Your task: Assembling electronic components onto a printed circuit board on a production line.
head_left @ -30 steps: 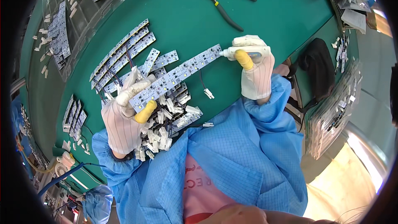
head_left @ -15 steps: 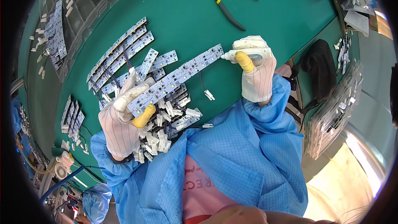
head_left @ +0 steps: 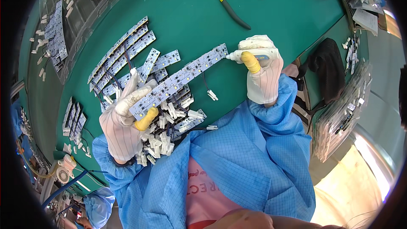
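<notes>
My left hand (head_left: 123,127), in a striped white glove with a yellow finger cot on the thumb, grips the lower left end of a long LED circuit board (head_left: 180,80). The board slants up to the right, small LEDs and chips facing up. In my right hand (head_left: 266,76), gloved the same way, is a white correction pen (head_left: 235,56); its tip meets or nearly meets the board's upper right end. Below the held board, a heap of white wire connectors (head_left: 159,144) and more boards lies partly hidden. Curved LED boards (head_left: 121,51) are fanned out beyond my left hand.
Diagonal cutters (head_left: 231,0) with dark handles lie at the far side of the green table (head_left: 186,21). A clear tray (head_left: 91,15) of boards stands far left. Several boards (head_left: 74,121) lie at the left. Stacked clear trays (head_left: 341,114) and a black cloth item (head_left: 328,68) sit at the right.
</notes>
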`<state>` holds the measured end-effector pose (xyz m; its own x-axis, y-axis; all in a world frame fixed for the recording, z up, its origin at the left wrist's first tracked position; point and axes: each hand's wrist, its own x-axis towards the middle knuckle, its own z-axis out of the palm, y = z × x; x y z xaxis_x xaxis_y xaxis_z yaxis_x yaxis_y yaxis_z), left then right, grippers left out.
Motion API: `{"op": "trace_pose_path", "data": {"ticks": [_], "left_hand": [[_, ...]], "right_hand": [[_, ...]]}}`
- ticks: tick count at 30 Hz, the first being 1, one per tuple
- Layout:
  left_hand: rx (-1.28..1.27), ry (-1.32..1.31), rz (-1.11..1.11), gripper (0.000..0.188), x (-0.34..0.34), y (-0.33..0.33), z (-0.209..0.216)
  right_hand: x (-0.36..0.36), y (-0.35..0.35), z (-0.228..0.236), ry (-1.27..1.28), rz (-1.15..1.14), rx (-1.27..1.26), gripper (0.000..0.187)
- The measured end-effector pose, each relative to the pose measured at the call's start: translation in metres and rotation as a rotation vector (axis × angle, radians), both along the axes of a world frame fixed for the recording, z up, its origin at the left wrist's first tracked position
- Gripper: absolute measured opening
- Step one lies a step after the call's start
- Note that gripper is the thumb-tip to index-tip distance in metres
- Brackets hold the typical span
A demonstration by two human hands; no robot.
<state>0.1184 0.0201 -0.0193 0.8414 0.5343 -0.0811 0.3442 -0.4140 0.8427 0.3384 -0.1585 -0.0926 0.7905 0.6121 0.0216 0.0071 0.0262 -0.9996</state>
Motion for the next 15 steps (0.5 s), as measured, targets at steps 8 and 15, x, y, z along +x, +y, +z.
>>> {"op": "trace_pose_path", "data": {"ticks": [8, 15], "left_hand": [[-0.046, -0.028, 0.025, 0.044, -0.0005, -0.0008, -0.0016], [-0.036, -0.030, 0.022, 0.044, -0.0029, -0.0004, -0.0053]], "right_hand": [[0.0013, 0.0041, 0.0038, -0.142, 0.019, -0.072, 0.026], [0.0019, 0.0027, 0.0029, -0.116, 0.025, -0.074, 0.030]]}}
